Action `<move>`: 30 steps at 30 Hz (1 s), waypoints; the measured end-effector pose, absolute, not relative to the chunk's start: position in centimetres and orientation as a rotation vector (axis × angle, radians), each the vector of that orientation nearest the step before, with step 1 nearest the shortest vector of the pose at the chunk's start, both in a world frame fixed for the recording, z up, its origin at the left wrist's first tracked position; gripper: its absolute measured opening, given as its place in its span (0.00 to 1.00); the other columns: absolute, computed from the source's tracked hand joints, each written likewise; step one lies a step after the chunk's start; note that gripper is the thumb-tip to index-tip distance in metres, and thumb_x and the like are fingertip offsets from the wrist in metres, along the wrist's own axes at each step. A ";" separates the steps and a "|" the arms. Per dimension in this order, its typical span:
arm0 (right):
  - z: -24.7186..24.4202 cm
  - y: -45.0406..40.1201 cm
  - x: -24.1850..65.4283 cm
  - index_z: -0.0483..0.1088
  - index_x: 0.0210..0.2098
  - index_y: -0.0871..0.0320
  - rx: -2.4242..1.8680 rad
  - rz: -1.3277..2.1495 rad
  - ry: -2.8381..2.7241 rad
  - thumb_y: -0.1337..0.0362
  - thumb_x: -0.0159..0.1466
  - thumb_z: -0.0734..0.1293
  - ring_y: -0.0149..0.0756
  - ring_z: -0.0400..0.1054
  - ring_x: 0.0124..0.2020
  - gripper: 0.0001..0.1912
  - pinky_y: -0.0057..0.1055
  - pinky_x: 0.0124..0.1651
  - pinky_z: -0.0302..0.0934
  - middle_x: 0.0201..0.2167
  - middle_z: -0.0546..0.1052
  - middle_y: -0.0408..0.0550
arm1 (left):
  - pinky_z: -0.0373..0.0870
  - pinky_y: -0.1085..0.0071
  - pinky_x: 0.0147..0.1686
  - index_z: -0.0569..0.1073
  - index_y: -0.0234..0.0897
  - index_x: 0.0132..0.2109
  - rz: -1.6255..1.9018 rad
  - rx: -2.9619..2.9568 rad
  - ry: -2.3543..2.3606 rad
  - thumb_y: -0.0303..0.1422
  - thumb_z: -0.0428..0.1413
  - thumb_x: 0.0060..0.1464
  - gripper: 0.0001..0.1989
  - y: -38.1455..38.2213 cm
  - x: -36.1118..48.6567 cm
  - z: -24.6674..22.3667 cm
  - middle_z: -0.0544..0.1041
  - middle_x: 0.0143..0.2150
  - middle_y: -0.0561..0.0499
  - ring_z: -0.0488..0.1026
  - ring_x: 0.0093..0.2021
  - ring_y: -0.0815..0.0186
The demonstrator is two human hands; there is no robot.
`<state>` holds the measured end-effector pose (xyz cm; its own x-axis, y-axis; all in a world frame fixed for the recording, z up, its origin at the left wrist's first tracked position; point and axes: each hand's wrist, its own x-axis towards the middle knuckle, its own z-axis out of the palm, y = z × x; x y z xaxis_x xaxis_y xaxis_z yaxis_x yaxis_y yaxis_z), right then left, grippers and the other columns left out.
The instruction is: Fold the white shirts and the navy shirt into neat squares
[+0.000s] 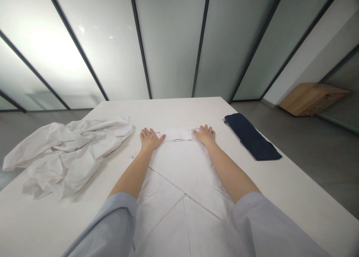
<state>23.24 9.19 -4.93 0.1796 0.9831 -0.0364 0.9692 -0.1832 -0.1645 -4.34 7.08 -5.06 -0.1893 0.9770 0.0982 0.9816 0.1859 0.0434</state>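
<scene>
A white garment with a button and crossing seam lines lies spread on the white table. At its far end is a flat white folded strip. My left hand rests flat at the strip's left end, fingers spread. On the right end lies my right hand, palm down, its fingers also apart. Neither hand grips anything; both press on the cloth.
A crumpled white cloth lies at the left, partly over the table's edge. Dark blue folded fabric is near the right edge. Beyond stand frosted glass panels and a wooden cabinet on the floor.
</scene>
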 end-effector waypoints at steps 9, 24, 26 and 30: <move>-5.4 9.2 23.4 0.47 0.68 0.64 -2.264 0.073 -1.935 0.42 0.66 0.47 0.57 0.39 0.68 0.40 0.51 0.64 0.39 0.69 0.45 0.62 | 0.43 0.48 0.63 0.51 0.20 0.67 -0.172 -2.043 -2.397 0.70 0.42 0.40 0.62 7.0 -4.6 -4.7 0.48 0.68 0.24 0.42 0.68 0.38; -5.2 8.1 21.3 0.47 0.68 0.52 -1.938 0.155 -2.431 0.41 0.66 0.48 0.49 0.37 0.69 0.36 0.46 0.66 0.35 0.70 0.46 0.51 | 0.42 0.49 0.64 0.48 0.44 0.69 -0.015 -2.467 -2.024 0.58 0.35 0.57 0.39 6.7 -4.6 -5.3 0.46 0.71 0.43 0.41 0.70 0.49; -5.2 8.1 21.2 0.47 0.68 0.52 -1.966 0.178 -2.443 0.41 0.66 0.48 0.50 0.37 0.69 0.37 0.47 0.66 0.34 0.70 0.45 0.51 | 0.43 0.49 0.64 0.47 0.44 0.69 0.004 -2.464 -2.041 0.59 0.34 0.57 0.39 6.8 -4.6 -5.3 0.45 0.71 0.44 0.41 0.70 0.49; -5.1 8.1 21.3 0.47 0.68 0.52 -1.946 0.167 -2.439 0.41 0.66 0.48 0.50 0.38 0.69 0.36 0.46 0.66 0.34 0.70 0.45 0.51 | 0.43 0.49 0.64 0.47 0.43 0.70 -0.005 -2.456 -2.033 0.59 0.34 0.57 0.40 6.7 -4.6 -5.4 0.44 0.71 0.43 0.40 0.70 0.49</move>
<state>21.33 8.07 -5.15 -0.2245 0.9730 -0.0533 0.9712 0.2189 -0.0941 -4.61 6.74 -5.42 0.1871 0.9820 -0.0275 0.9818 -0.1860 0.0382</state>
